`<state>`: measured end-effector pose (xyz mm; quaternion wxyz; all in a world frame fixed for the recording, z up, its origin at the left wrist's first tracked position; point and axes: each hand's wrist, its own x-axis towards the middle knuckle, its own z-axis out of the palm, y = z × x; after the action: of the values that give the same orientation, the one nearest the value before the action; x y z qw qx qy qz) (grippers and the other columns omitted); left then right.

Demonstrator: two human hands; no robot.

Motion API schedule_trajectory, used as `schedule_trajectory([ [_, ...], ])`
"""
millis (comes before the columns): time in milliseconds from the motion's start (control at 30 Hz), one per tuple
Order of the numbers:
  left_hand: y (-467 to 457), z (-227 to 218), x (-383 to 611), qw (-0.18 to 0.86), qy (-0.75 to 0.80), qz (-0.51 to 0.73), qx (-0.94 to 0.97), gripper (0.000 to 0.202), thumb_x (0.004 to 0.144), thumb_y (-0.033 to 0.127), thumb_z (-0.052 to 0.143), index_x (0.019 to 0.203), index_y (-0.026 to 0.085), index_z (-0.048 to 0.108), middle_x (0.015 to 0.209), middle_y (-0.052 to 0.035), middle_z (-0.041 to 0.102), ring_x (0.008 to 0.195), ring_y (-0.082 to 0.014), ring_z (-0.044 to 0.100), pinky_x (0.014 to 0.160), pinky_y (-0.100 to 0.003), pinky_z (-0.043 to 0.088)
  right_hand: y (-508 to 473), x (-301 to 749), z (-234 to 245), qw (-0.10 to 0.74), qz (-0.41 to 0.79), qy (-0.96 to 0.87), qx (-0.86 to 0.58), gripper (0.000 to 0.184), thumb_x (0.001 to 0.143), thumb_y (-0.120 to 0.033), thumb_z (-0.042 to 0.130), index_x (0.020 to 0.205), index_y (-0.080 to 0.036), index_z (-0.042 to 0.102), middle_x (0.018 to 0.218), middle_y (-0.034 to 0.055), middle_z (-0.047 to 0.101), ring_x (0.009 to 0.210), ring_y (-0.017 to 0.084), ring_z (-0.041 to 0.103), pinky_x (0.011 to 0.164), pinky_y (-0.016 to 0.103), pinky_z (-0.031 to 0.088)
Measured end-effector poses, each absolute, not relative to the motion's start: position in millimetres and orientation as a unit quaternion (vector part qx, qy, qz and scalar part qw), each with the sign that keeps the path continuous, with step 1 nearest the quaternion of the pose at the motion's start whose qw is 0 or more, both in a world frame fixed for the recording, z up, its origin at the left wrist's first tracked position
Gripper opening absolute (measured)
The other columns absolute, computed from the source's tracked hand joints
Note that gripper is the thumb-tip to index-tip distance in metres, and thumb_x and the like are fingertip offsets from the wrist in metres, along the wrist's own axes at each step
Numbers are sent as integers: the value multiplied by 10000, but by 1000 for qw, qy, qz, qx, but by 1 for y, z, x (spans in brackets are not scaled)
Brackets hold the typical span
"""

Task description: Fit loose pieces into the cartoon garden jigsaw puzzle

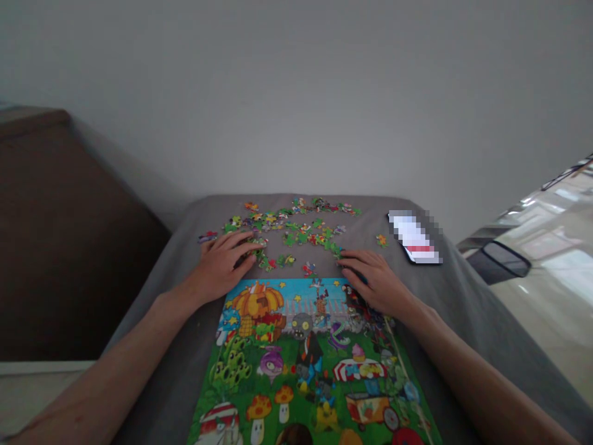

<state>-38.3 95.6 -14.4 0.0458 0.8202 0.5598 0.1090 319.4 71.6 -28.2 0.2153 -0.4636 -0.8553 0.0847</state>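
Observation:
A colourful cartoon picture sheet (296, 346) lies flat on the grey cloth, close to me. Beyond its far edge, many small jigsaw puzzle pieces (303, 237) are scattered in loose groups. My left hand (225, 262) rests palm down at the left of the pieces, its fingers spread and reaching over a few of them. My right hand (370, 278) lies over the sheet's far right corner, fingers stretched toward green pieces near its tips. What lies under either palm is hidden.
A phone (414, 238) with a blurred screen lies at the right, beside a lone orange piece (381, 240). The grey cloth (185, 228) covers the table, which ends at a pale wall (296, 99). A dark brown furniture panel (65, 241) stands at the left.

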Motion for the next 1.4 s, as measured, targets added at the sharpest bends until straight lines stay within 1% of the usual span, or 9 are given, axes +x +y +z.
schedule_trajectory([
  [233, 93, -14, -37, 54, 549, 127, 824, 393, 974, 426, 404, 1208, 286, 686, 1459, -53, 564, 1371, -307, 452, 1119, -586, 294, 75, 320, -30, 231, 61, -837, -492, 287, 1011, -296, 447, 1128, -225, 699, 1198, 98, 708, 1134, 270, 638, 1021, 491, 476],
  [400, 85, -13, -34, 51, 548, 125, 826, 404, 989, 419, 382, 1241, 283, 666, 1459, -65, 561, 1381, -314, 442, 1100, -592, 312, 74, 316, -32, 214, 35, -824, -524, 313, 1027, -315, 416, 1192, -202, 657, 1293, 109, 677, 1269, 296, 577, 1071, 508, 443],
  [600, 89, -1, -3, 44, 541, 115, 832, 419, 1015, 404, 363, 1304, 250, 624, 1482, -64, 546, 1416, -303, 400, 1119, -562, 315, 75, 312, -33, 187, 14, -822, -538, 395, 1038, -333, 389, 1301, -143, 614, 1344, 144, 644, 1315, 326, 537, 1091, 511, 427],
  [800, 118, 12, 74, 46, 460, -17, 887, 593, 1050, 462, 302, 1571, 178, 296, 1653, -80, 248, 1516, -291, 247, 1187, -521, 255, 75, 313, -33, 142, -30, -824, -547, 427, 1053, -347, 367, 1334, -153, 623, 1418, 112, 602, 1363, 339, 480, 1110, 506, 402],
  [867, 121, 11, 88, 46, 441, -64, 894, 616, 1049, 479, 313, 1574, 158, 285, 1653, -92, 226, 1522, -293, 234, 1187, -516, 260, 75, 314, -32, 138, -45, -820, -554, 424, 1054, -354, 371, 1322, -157, 633, 1401, 105, 615, 1356, 343, 479, 1106, 504, 401],
  [1133, 101, 14, 72, 45, 402, -115, 907, 593, 1048, 513, 307, 1532, 178, 377, 1615, -95, 334, 1501, -266, 297, 1147, -465, 331, 75, 319, -31, 140, -43, -818, -557, 451, 1049, -395, 393, 1334, -127, 618, 1392, 141, 604, 1348, 342, 471, 1097, 492, 399],
  [1200, 104, 19, 68, 51, 389, -95, 915, 522, 1036, 459, 374, 1480, 198, 461, 1572, -82, 429, 1459, -255, 379, 1136, -431, 353, 76, 319, -31, 143, -34, -817, -558, 455, 1048, -390, 400, 1349, -116, 604, 1405, 148, 591, 1345, 336, 474, 1089, 483, 408],
  [1300, 123, 28, 68, 52, 384, -43, 921, 383, 1010, 372, 431, 1298, 229, 640, 1383, -48, 639, 1292, -220, 561, 1108, -368, 394, 76, 319, -31, 154, -28, -815, -558, 454, 1046, -391, 405, 1352, -118, 601, 1404, 145, 591, 1336, 336, 478, 1077, 477, 418],
  [1400, 155, 35, 73, 28, 427, -3, 904, 380, 1003, 308, 392, 1237, 197, 670, 1286, -75, 684, 1214, -233, 604, 1073, -384, 433, 77, 320, -31, 164, -23, -814, -557, 435, 1043, -387, 416, 1331, -130, 618, 1386, 143, 604, 1316, 333, 492, 1059, 475, 429],
])
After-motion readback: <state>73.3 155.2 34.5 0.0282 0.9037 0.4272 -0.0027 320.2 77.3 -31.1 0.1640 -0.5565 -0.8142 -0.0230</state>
